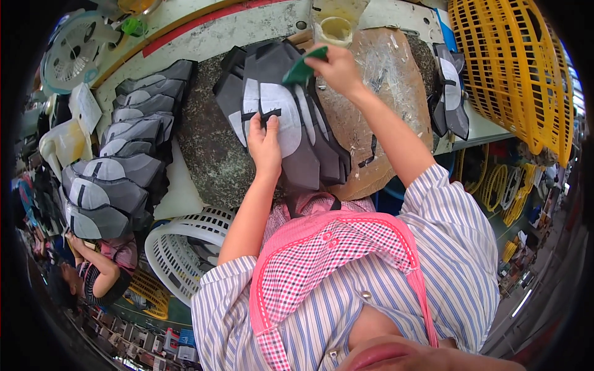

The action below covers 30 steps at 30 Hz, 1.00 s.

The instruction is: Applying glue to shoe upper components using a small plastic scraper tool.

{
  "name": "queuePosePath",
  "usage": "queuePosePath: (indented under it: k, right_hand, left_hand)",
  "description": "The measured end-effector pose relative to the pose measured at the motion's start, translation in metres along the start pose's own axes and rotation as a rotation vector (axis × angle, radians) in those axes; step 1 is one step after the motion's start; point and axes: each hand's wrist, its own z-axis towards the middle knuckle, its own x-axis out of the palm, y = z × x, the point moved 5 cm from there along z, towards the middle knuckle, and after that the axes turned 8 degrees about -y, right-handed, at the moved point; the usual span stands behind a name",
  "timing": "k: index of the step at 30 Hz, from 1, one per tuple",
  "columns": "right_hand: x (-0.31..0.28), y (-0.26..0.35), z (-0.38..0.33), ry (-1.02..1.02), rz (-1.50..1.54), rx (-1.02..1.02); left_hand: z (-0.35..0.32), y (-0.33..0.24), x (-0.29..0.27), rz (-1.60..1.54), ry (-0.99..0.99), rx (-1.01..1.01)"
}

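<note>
My left hand (265,145) is closed, thumb and fingers at a small black strip (271,114) on the top one of several overlapping grey shoe upper pieces (294,157) with white patches. In my right hand (339,68) is a green flat spreader (299,69). Its blade lies over the far right part of the pieces; whether it touches them I cannot tell. Just beyond the right hand stands an open container (336,29) of pale, glue-like stuff. Beneath the pieces are a dark speckled board (213,142) and a stained cardboard sheet (396,99).
Rows of similar grey pieces (114,167) overlap at the left. More grey pieces (450,89) lie at the right beside a yellow plastic basket (501,68). A white basket (176,253) stands below the table edge. A fan (71,55) is far left; another person (102,266) works at lower left.
</note>
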Motion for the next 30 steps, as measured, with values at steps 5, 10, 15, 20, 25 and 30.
queuePosePath:
  k: [5,10,15,20,25,30]
  right_hand:
    - [0.013,0.017,-0.018,0.087,-0.079,-0.311]
    - [0.013,0.013,-0.016,0.121,0.062,-0.157]
    - [0.003,0.020,0.022,-0.223,-0.439,-0.554]
    - [-0.034,0.021,0.027,-0.287,-0.524,-0.430]
    - [-0.067,0.000,0.038,-0.440,-0.474,-0.394]
    - [-0.120,-0.021,0.050,-0.476,0.063,-0.098]
  left_hand:
    - [0.008,0.012,-0.006,-0.118,0.029,-0.138]
    - [0.003,0.011,-0.003,-0.186,0.064,-0.208]
    - [0.007,0.018,0.003,-0.089,0.020,-0.151]
    - [0.008,0.017,-0.007,-0.134,0.006,-0.141]
    - [0.005,0.012,0.000,-0.042,0.070,-0.069]
    - [0.004,0.004,-0.002,-0.156,0.152,-0.067]
